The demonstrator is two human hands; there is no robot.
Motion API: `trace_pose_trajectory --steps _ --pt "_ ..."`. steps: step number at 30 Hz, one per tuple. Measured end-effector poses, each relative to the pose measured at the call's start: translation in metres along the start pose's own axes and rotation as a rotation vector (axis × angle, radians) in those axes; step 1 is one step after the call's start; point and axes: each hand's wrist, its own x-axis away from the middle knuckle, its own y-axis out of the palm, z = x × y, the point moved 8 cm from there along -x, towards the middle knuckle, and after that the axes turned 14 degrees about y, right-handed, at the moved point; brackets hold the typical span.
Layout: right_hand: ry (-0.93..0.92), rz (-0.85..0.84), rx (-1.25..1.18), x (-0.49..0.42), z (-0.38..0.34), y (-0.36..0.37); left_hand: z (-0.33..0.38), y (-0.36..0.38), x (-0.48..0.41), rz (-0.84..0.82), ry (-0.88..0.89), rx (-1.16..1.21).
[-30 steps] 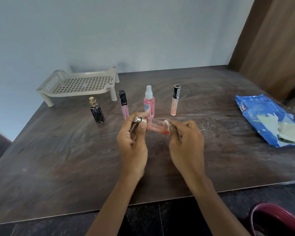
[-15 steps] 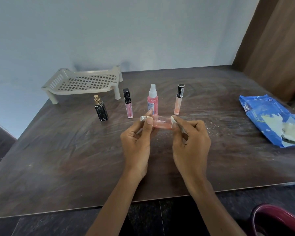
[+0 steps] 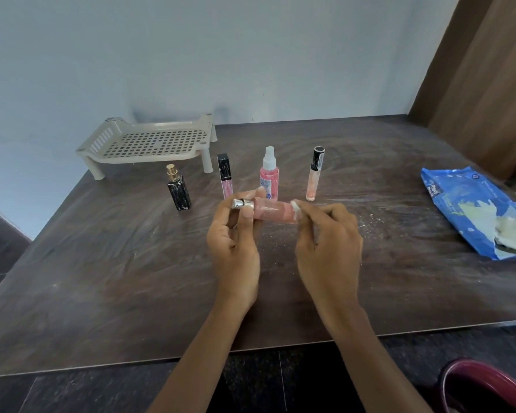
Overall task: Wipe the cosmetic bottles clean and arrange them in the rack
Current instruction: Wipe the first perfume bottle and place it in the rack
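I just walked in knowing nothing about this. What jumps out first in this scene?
Two bare hands at the table's middle hold a pink bottle sideways: the left hand grips its silver-capped end, the right hand presses a white wipe to the other. Behind stand four more bottles in a row, then an empty beige rack at the far left. A blue wipes packet lies at the right.

This looks like a room in a home, set up as a plain dressing or vanity spot. A dark wood-grain table (image 3: pixel 102 278) stands against a bare pale blue wall (image 3: pixel 191 55), with a brown wooden panel (image 3: pixel 489 84) at two o'clock. A small beige plastic rack (image 3: pixel 149 143) sits at eleven o'clock, and perfume and gloss bottles (image 3: pixel 269 174) stand in a row at twelve. A blue pack of wet wipes (image 3: pixel 459 204) lies at three o'clock. Dark floor tiles (image 3: pixel 72 391) show below the table edge.
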Motion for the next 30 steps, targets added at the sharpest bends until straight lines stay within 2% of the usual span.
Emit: trace_pose_trajectory --steps 2,6,11,15,19,25,30 --pt "0.052 -0.001 -0.017 -0.004 0.008 0.000 -0.002 0.003 0.002 -0.044 0.001 -0.031" --pt "-0.024 -0.072 -0.072 0.001 -0.023 0.012 0.001 0.013 0.003 -0.139 0.020 -0.059" --pt "-0.114 -0.118 -0.102 0.004 -0.038 0.016 0.004 0.007 -0.001 -0.077 0.043 -0.017" --pt "0.005 -0.094 -0.013 -0.008 -0.006 0.013 0.005 0.008 0.000 -0.094 0.054 -0.003" --pt "0.076 -0.153 0.021 -0.015 0.005 0.019 0.002 0.009 -0.001 -0.132 0.069 -0.052" --pt "-0.108 -0.166 -0.071 0.002 -0.044 0.018 0.001 0.010 -0.001 -0.128 0.036 0.100" --pt "-0.097 -0.174 -0.049 -0.005 -0.017 0.022 0.002 0.008 -0.002 -0.087 0.024 0.097"
